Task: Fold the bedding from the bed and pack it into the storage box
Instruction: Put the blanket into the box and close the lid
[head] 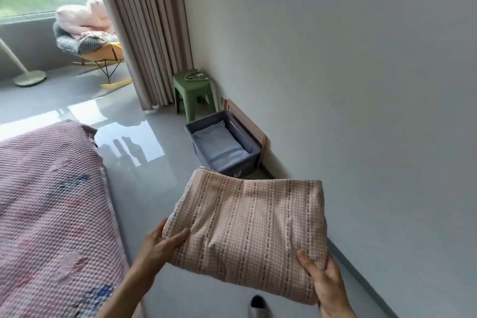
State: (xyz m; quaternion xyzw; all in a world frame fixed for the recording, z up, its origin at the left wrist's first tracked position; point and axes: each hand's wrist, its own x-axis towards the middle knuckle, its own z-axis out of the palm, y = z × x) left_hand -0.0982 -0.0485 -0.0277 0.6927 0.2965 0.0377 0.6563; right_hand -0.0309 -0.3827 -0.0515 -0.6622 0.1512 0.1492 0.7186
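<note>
A folded quilt [247, 224], pink check with dark stitched stripes, is carried flat in the air over the floor [144, 188], one hand at each near corner; the left hand [160, 242] grips the near-left edge with its thumb laid on top and its fingers curled under, out of sight; the right hand [322, 276] clamps the near-right corner the same way, thumb above and fingers wrapped beneath. Holding both corners seems meant to keep the layers from sliding open and the bundle level for lowering.

The box [224, 147] stands open on the floor just beyond the quilt's far edge, against the wall [361, 85]; a pale blue folded piece [219, 144] already lies in its bottom, leaving room on top; a flat pinkish panel [247, 124], possibly the lid, leans between box and wall. A green stool [193, 93] sits farther off by the curtain [149, 33].

The bed [51, 214] at the left keeps a pink textured cover; so packing looks partly done, and the step in hand is bringing this quilt to the box.
</note>
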